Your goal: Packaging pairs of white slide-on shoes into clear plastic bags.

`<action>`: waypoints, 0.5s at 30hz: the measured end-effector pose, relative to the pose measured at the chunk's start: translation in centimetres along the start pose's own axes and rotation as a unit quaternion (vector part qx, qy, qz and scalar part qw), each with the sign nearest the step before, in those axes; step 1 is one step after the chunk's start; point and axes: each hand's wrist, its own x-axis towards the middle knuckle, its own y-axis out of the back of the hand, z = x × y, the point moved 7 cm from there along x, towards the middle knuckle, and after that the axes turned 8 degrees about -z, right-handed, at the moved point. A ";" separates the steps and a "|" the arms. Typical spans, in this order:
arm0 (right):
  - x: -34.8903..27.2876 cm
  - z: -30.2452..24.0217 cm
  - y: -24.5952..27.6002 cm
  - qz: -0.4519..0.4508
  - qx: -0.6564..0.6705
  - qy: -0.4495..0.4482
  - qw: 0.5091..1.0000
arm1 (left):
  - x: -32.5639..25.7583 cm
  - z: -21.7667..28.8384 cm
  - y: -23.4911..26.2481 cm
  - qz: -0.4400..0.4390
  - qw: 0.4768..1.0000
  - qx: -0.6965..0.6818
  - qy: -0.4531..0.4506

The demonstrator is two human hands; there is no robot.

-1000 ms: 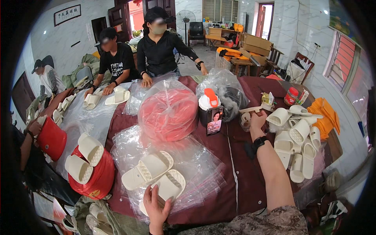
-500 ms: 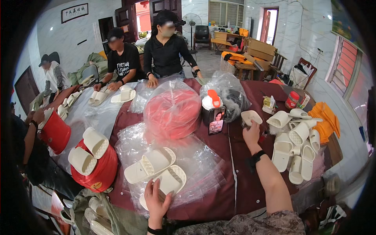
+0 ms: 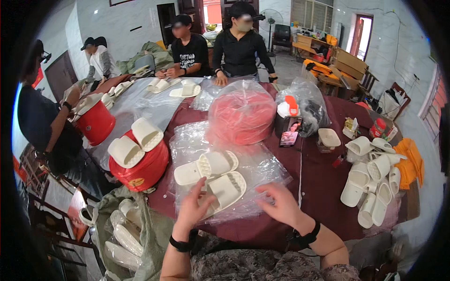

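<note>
A pair of cream slippers lies on a stack of clear plastic bags in front of me. The farther slipper points right; the nearer slipper lies beside it at a slant. My left hand is at the heel end of the nearer slipper, fingers apart and overlapping its edge; whether they touch it I cannot tell. To the right, my right hand hovers by the bags' edge, fingers spread and holding nothing.
A bagged red roll stands beyond the slippers, with a propped phone and a small tub to its right. More slippers are heaped at right; another pair rests on a red roll at left. Co-workers are across the table.
My right hand has left the small tub and come back toward the slippers, now empty. My left hand stays beside the nearer slipper. The view has swung left.
</note>
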 end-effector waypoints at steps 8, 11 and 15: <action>1.9 -3.8 -8.1 -0.053 -0.082 0.002 0.995 | 4.4 -2.9 6.7 0.152 0.921 0.339 -0.116; 3.2 -2.7 -9.9 -0.028 -0.134 -0.031 0.990 | 5.6 -3.1 5.8 0.100 0.924 0.365 -0.051; 4.2 -1.2 -11.0 -0.091 -0.148 -0.121 0.977 | 4.3 -2.7 4.8 0.093 0.890 0.446 0.003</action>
